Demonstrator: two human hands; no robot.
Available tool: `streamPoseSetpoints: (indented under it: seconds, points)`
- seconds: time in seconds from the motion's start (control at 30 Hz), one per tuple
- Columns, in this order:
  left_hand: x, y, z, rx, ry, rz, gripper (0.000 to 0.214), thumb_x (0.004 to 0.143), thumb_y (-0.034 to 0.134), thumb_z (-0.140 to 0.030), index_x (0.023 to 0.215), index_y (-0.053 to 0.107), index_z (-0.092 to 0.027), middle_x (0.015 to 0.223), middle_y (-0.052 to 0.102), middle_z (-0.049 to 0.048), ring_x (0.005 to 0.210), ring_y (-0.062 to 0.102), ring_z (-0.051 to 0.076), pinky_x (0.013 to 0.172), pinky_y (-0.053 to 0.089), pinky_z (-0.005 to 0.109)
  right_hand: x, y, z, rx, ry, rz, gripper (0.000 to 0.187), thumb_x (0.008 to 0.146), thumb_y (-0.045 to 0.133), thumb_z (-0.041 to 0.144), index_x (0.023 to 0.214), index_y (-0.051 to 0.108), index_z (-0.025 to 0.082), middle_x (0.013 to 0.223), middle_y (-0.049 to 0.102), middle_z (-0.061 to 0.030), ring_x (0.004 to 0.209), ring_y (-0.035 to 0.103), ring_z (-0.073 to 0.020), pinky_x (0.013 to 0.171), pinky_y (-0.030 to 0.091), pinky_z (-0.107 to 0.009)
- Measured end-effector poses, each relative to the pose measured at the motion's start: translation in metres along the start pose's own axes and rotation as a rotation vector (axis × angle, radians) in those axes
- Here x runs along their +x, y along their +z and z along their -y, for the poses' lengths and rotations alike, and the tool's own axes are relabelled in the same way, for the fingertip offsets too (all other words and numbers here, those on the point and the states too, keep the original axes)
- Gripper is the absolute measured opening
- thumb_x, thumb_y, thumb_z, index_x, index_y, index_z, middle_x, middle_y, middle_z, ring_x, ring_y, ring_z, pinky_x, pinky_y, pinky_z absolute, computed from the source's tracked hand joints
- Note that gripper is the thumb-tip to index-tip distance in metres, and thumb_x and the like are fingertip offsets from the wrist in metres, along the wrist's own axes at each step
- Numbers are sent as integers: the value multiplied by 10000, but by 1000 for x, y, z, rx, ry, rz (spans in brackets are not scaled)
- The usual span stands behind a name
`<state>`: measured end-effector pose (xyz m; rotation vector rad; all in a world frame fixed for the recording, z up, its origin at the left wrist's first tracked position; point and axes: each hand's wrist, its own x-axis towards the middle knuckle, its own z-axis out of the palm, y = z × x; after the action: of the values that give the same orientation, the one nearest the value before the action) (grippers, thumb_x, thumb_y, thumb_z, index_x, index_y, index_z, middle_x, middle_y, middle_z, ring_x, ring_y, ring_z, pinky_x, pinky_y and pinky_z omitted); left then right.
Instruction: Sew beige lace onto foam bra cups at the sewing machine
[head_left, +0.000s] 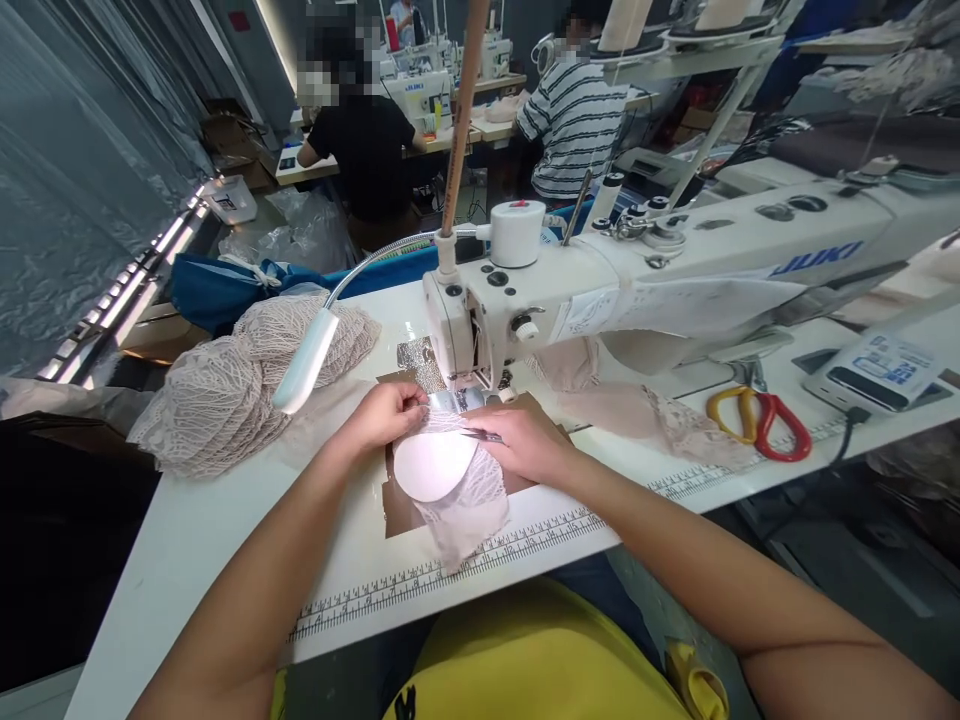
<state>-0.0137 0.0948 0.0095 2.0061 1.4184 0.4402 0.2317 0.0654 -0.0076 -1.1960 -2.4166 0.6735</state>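
A white foam cup (pixel 431 468) wrapped in pale lace fabric (pixel 469 510) lies on the table in front of the sewing machine's needle area (pixel 471 385). My left hand (pixel 386 412) pinches the top edge of the lace and cup, fingers closed on it. My right hand (pixel 521 440) presses on the right side of the piece and grips a thin metal tool (pixel 481 436), perhaps tweezers, pointing left at the fabric.
A white JUKI sewing machine (pixel 675 270) spans the table's right. A pile of lace pieces (pixel 240 385) and a gooseneck lamp (pixel 304 362) sit left. Scissors with yellow and red handles (pixel 761 420), more lace (pixel 645 415) and a control panel (pixel 874 372) lie right. Two people work at the back.
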Motion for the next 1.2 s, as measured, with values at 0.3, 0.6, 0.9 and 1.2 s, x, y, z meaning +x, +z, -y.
streamPoseSetpoints:
  seconds: [0.3,0.6,0.9,1.2]
  points:
    - [-32,29,-37,392,240,-143,293,921,410,-232,1038,662,-140,1051,661,127,938,621,239,810,527,363,-2,16,-8,-51,42,-2,390,835,547,155,1199,630,266,1101,697,-20,980,639,-219,816,499,-305]
    - [-20,49,-21,597,345,-37,493,903,483,-346,1274,555,-30,1333,549,204,1234,508,335,1043,442,462,0,13,-3,-121,98,32,365,842,553,181,1198,622,212,1064,694,-79,957,632,-234,801,465,-298]
    - [1,27,-16,639,410,135,527,816,472,-217,1313,519,-48,1339,554,176,1219,517,312,1068,352,522,1,11,-4,-92,114,39,306,841,557,200,1133,646,224,987,702,-45,859,627,-206,665,413,-262]
    - [5,22,-5,594,443,140,524,812,449,-211,1316,518,-86,1267,605,157,1141,566,295,1070,310,525,2,8,0,-71,94,79,213,892,523,216,1061,653,203,929,683,-48,802,603,-177,639,378,-245]
